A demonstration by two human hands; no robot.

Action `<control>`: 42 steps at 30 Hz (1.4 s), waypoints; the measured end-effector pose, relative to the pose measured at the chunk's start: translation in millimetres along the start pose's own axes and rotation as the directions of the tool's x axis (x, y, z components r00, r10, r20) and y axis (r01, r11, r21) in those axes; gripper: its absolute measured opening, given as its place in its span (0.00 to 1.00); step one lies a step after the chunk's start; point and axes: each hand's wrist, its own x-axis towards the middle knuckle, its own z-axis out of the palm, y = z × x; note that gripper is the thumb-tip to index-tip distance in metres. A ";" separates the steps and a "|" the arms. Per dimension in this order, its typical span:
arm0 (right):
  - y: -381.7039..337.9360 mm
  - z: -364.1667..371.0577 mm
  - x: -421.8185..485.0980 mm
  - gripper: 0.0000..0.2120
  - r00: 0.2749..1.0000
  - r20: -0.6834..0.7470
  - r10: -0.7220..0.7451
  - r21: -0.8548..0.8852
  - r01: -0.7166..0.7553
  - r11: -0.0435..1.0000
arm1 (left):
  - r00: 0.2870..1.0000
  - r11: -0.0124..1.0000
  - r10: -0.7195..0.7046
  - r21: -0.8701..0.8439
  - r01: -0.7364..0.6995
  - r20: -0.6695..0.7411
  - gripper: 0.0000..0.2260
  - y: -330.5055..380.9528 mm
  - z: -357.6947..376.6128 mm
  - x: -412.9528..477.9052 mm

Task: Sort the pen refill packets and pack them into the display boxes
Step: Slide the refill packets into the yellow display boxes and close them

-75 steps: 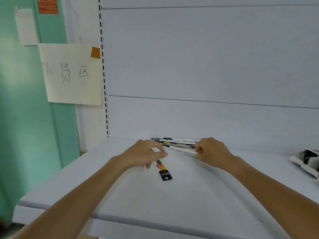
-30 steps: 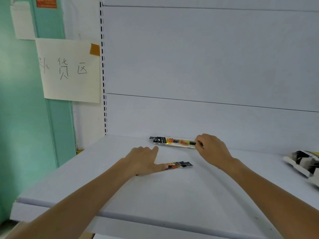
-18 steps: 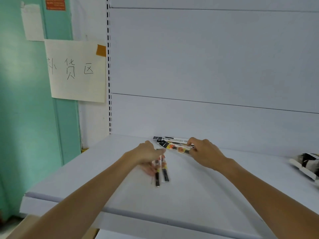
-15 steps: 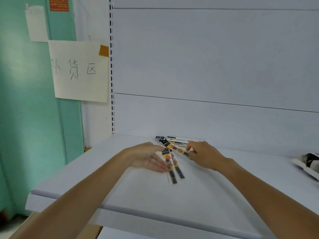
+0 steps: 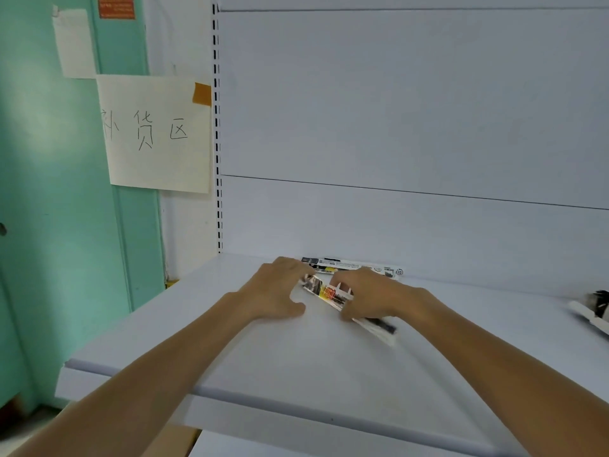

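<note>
A small bunch of long, narrow pen refill packets (image 5: 329,293) lies slanted on the white shelf (image 5: 296,364), its far end up-left and its near end down-right. My right hand (image 5: 372,296) grips the middle of the bunch with curled fingers. My left hand (image 5: 280,290) touches the bunch's far end with its fingertips, thumb spread out on the shelf. More refill packets (image 5: 352,267) lie in a row against the back panel just behind both hands. A display box (image 5: 593,308) shows partly at the right edge.
The shelf's front edge (image 5: 230,394) runs across below my forearms. A white back panel (image 5: 395,127) closes the rear. Left of the slotted upright hangs a paper sign (image 5: 155,133) on a green wall.
My left hand slid loose packets from the near shelf back toward the rear pile. My right hand came off the rear packets and now grips the slanted bunch together with the left.
</note>
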 end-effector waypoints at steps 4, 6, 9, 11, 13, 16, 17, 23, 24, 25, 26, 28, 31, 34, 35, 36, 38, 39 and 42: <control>10.6 -0.9 -1.9 0.23 0.997 0.022 -0.077 0.068 0.076 0.995 | 0.996 0.998 0.040 0.044 -0.044 0.084 0.17 9.8 7.1 6.0; 20.6 0.3 -3.6 0.23 0.997 0.040 -0.068 0.028 0.067 0.997 | 0.995 0.988 0.067 0.131 -0.077 0.078 0.17 13.3 11.5 5.9; 39.6 7.1 -4.6 0.17 0.999 0.033 -0.042 -0.096 0.045 0.994 | 0.990 0.988 0.072 0.126 -0.087 0.121 0.18 14.3 13.5 6.3; 47.9 12.9 -7.1 0.10 1.000 -0.016 -0.024 -0.065 0.023 0.998 | 0.992 0.995 0.075 0.056 -0.081 0.104 0.17 12.5 13.6 8.7; 51.0 14.2 -10.2 0.10 0.998 -0.053 -0.034 -0.019 0.033 0.999 | 0.993 0.995 0.091 -0.049 -0.088 0.070 0.15 11.6 15.0 11.6; 51.8 11.2 -15.0 0.15 0.995 -0.078 -0.055 0.028 0.058 0.998 | 0.997 0.987 0.045 -0.156 -0.033 0.070 0.17 11.6 19.1 13.2; 51.1 11.3 -16.1 0.14 0.994 -0.091 -0.066 0.040 0.070 0.997 | 0.995 0.986 0.056 -0.163 -0.043 0.076 0.16 11.4 20.3 13.9; 50.5 17.9 -14.0 0.13 0.990 -0.133 -0.047 0.091 0.059 0.994 | 0.988 0.989 0.095 -0.129 -0.079 0.121 0.17 13.3 19.2 14.9; 50.3 16.1 -17.3 0.12 0.995 -0.093 -0.037 0.097 0.046 0.994 | 0.988 0.994 0.094 -0.063 -0.087 0.122 0.18 13.2 19.4 14.9; 50.8 13.8 -20.2 0.18 0.998 -0.069 -0.012 0.093 0.018 0.996 | 0.988 0.995 0.096 -0.008 -0.096 0.118 0.18 13.9 18.9 14.5; 52.3 11.7 -21.2 0.20 0.998 -0.059 0.007 0.086 -0.002 0.996 | 0.989 0.995 0.092 0.023 -0.095 0.115 0.18 15.1 17.5 14.8; 52.2 11.3 -19.4 0.17 0.998 -0.057 -0.023 0.025 0.025 0.999 | 0.989 0.996 0.072 0.037 -0.077 0.132 0.17 19.2 13.8 15.6; 48.1 12.2 -16.7 0.14 0.997 -0.051 -0.066 -0.144 0.058 0.988 | 0.985 0.991 0.099 0.077 -0.111 0.143 0.13 25.4 13.3 18.1; 48.8 13.6 -18.7 0.13 0.992 -0.054 -0.112 -0.158 0.102 0.982 | 0.985 0.987 0.132 0.080 -0.141 0.107 0.11 28.6 18.8 20.4; 49.8 13.2 -19.8 0.13 0.992 -0.060 -0.112 -0.155 0.102 0.983 | 0.986 0.987 0.138 0.067 -0.145 0.098 0.11 29.0 19.6 21.3; 51.3 13.1 -20.0 0.12 0.990 -0.078 -0.115 -0.138 0.103 0.985 | 0.985 0.988 0.141 0.049 -0.147 0.096 0.10 29.1 18.9 22.2; 55.0 12.2 -20.9 0.15 0.986 -0.127 -0.111 -0.099 0.099 0.990 | 0.984 0.989 0.141 0.017 -0.144 0.110 0.11 29.8 15.2 24.0; 56.0 11.8 -21.8 0.17 0.982 -0.155 -0.112 -0.078 0.101 0.992 | 0.983 0.990 0.141 0.010 -0.143 0.117 0.12 30.7 12.9 24.5; 58.3 14.1 -22.7 0.20 0.979 -0.186 -0.080 -0.021 0.077 0.997 | 0.988 0.992 0.119 -0.061 -0.113 0.100 0.16 32.3 12.8 25.1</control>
